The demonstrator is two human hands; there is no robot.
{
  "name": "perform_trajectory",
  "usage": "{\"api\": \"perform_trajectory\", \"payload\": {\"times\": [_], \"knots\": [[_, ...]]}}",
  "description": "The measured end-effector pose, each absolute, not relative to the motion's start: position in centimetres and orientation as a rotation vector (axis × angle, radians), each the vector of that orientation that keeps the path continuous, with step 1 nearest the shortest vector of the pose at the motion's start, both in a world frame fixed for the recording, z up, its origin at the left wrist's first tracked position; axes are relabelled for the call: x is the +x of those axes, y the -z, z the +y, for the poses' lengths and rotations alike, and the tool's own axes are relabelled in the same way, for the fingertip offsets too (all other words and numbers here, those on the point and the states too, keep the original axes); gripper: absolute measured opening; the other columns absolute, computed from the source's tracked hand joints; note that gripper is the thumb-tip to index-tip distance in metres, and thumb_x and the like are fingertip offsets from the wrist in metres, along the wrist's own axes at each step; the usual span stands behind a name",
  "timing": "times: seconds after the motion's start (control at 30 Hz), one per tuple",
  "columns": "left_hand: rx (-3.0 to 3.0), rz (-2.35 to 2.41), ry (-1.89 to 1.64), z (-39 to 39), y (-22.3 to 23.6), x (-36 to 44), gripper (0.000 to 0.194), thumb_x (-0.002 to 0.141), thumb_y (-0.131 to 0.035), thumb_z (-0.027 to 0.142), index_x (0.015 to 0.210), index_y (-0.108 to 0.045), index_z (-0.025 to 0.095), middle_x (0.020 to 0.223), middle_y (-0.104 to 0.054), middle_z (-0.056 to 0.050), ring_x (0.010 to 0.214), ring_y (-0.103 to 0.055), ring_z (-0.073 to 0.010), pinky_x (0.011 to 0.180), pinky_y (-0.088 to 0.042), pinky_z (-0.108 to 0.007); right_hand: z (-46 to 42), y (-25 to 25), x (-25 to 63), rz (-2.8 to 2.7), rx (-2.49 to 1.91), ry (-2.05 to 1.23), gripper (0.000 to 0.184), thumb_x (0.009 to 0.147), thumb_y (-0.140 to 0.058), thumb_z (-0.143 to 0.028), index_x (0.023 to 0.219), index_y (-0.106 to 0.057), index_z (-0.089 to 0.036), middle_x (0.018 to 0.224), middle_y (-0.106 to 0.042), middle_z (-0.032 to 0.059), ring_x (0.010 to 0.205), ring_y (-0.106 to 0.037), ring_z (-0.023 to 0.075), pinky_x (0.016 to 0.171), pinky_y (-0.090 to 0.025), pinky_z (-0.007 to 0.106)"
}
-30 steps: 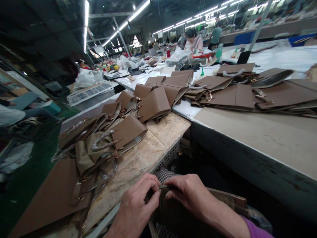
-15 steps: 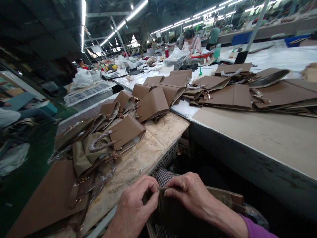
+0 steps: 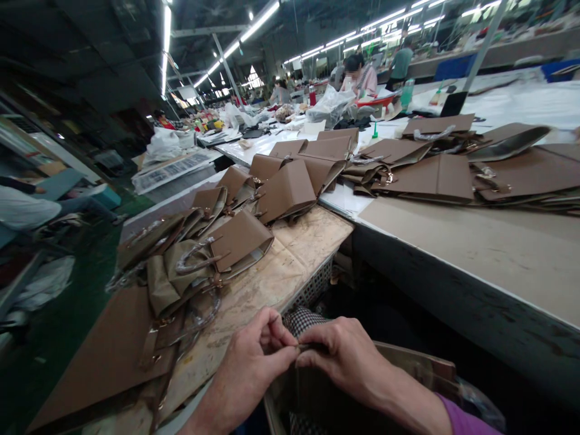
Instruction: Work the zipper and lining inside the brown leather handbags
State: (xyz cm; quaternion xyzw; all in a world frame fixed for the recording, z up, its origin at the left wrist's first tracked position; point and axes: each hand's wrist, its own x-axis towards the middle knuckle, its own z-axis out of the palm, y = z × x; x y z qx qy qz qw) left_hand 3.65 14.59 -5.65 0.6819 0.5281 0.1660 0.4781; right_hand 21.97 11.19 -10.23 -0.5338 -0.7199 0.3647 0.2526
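A brown handbag [image 3: 399,362] lies across my lap, its lower part dark and partly hidden by my arms. Thumb and fingers of my right hand [image 3: 344,353] pinch the bag's top edge. Just to its left, my left hand [image 3: 256,356] is closed at the same edge, thumb tip against it and fingers curled. The fingertips of both hands nearly meet there. Whatever small detail lies between them is too small to make out. Checked cloth [image 3: 301,320] shows behind the hands.
Several brown bags with plastic-wrapped handles lie on the worn wooden table [image 3: 290,254] to the left. More bags [image 3: 430,178] are piled on the right-hand table [image 3: 521,254]. A plastic basket [image 3: 317,283] stands under the table edge. A person [image 3: 362,78] works farther back.
My left hand's fingers have shifted on the bag edge, its thumb now straighter and closer to the right fingers. The right hand keeps its pinch. The view has swung slightly left.
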Motion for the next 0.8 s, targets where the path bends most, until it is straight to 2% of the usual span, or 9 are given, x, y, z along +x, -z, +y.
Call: {"api": "perform_trajectory", "payload": {"times": [0.07, 0.17, 0.33, 0.47, 0.8], "knots": [[1.584, 1.252, -0.402, 14.6, 5.4, 3.3, 0.011, 0.079, -0.066, 0.023, 0.082, -0.056, 0.018, 0.077, -0.065, 0.002, 0.073, -0.063, -0.0143, 0.066, -0.048, -0.022, 11.3, 10.7, 21.5, -1.941, -1.477, -0.954, 0.017, 0.087, -0.063, -0.039, 0.086, -0.076, -0.028, 0.072, -0.075, -0.0004, 0.063, -0.065, 0.0154, 0.055, -0.032, 0.024], [1.542, 1.253, -0.293, 14.5, 4.9, 2.5, 0.017, 0.080, -0.066, 0.026, 0.093, -0.060, 0.019, 0.089, -0.066, 0.000, 0.079, -0.063, -0.0150, 0.067, -0.046, -0.022, 11.4, 11.0, 21.2, -1.890, -1.470, -0.995, 0.013, 0.087, -0.065, -0.035, 0.087, -0.076, -0.029, 0.074, -0.075, -0.0019, 0.066, -0.066, 0.0145, 0.058, -0.035, 0.023], [1.619, 1.361, -0.213, 13.6, 4.5, 1.6, 0.015, 0.084, -0.058, 0.030, 0.085, -0.067, 0.018, 0.075, -0.065, 0.001, 0.074, -0.060, -0.0165, 0.064, -0.044, -0.021, 11.5, 10.9, 21.1, -1.844, -1.491, -1.051, 0.011, 0.085, -0.067, -0.035, 0.085, -0.077, -0.030, 0.072, -0.075, -0.0029, 0.068, -0.067, 0.0145, 0.061, -0.038, 0.022], [1.794, 1.400, -0.241, 13.0, 4.7, 1.5, 0.019, 0.086, -0.054, 0.030, 0.081, -0.071, 0.021, 0.074, -0.069, 0.002, 0.071, -0.063, -0.0167, 0.062, -0.044, -0.020, 11.4, 10.8, 20.9, -1.828, -1.521, -1.061, 0.010, 0.084, -0.068, -0.033, 0.085, -0.077, -0.029, 0.072, -0.075, -0.0033, 0.067, -0.066, 0.0143, 0.061, -0.039, 0.022], [2.049, 1.584, -0.292, 12.6, 6.5, 1.6, 0.023, 0.084, -0.055, 0.033, 0.069, -0.067, 0.020, 0.061, -0.064, 0.003, 0.059, -0.061, -0.0144, 0.056, -0.047, -0.021, 12.0, 11.0, 21.0, -1.851, -1.537, -1.152, 0.010, 0.081, -0.072, -0.033, 0.087, -0.078, -0.028, 0.077, -0.076, -0.0028, 0.074, -0.069, 0.0163, 0.062, -0.042, 0.022]]}}
